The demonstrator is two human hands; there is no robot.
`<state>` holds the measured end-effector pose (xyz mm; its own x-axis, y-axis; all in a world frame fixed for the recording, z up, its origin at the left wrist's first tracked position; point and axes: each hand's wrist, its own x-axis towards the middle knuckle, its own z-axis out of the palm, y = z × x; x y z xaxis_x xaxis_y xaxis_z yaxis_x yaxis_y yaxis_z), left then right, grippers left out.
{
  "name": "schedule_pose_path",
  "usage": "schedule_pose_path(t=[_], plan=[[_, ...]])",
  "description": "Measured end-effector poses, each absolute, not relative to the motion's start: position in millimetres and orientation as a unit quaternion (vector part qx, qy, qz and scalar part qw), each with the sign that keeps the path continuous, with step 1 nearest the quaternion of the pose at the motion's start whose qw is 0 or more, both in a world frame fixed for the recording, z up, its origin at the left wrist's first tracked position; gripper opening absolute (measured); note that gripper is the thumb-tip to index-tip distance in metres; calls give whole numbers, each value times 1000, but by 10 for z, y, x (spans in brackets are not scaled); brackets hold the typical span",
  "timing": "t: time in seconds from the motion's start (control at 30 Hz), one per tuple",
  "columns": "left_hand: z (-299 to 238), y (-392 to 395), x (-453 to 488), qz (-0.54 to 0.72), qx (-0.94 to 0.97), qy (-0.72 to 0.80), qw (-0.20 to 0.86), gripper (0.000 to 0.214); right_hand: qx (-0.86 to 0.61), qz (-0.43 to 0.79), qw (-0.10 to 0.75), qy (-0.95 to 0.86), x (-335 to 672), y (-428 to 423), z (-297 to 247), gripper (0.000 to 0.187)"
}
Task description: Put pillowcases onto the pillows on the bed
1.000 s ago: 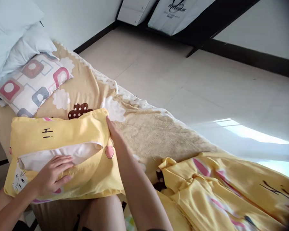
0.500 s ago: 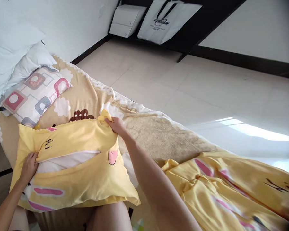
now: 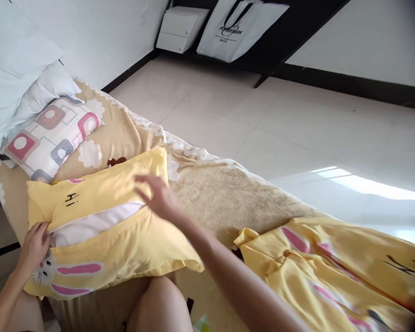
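Observation:
A yellow pillowcase (image 3: 138, 249) with bunny prints and "Hi" lettering lies across my lap and the bed. Through the long slit along its middle shows a white pillow (image 3: 97, 226). At the slit's left end, my left hand (image 3: 36, 244) pinches the pillowcase edge between thumb and fingers. My right hand (image 3: 157, 196), slightly blurred, hovers over the slit's right end with fingers apart and nothing in them. The pillowcase's upper right corner stands free of it.
More yellow bunny-print fabric (image 3: 318, 272) lies crumpled at right on the tan bed blanket (image 3: 221, 196). A patterned pillow (image 3: 53, 138) and white pillows (image 3: 38, 92) are at the bed's head. Beyond the tiled floor, a shelf holds a white bag (image 3: 235, 34) and white boxes (image 3: 181, 30).
My right hand has let go of the pillowcase's upper right corner and moved down toward the slit. That corner has spread out flat. My left hand keeps its grip.

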<state>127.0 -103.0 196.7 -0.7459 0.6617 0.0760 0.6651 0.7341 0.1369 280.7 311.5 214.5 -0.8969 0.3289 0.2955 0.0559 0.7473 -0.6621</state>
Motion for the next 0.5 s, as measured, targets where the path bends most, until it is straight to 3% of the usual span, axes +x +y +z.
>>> schedule_pose_path(t=[0.07, 0.13, 0.23, 0.33, 0.4, 0.5], plan=[[2048, -768, 1400, -127, -378, -915, 64, 27, 23, 286, 88, -954, 3048, 2748, 2098, 29], [2162, -417, 1552, -201, -455, -866, 59, 29, 47, 230, 16, -972, 3270, 2551, 2028, 33], [2267, 262, 1801, -275, -614, -731, -114, 35, 36, 211, -12, -977, 3558, 2523, 2025, 30], [2206, 1015, 2077, -170, -689, -657, -255, 34, 39, 220, -18, -975, 3842, 2580, 2179, 28], [2099, 1458, 2299, -83, -719, -632, -278, 30, 22, 219, -20, -975, 4041, 2593, 2302, 28], [1912, 1899, 2665, -71, -740, -609, -277, 21, -6, 211, -21, -977, 4319, 2602, 2422, 26]])
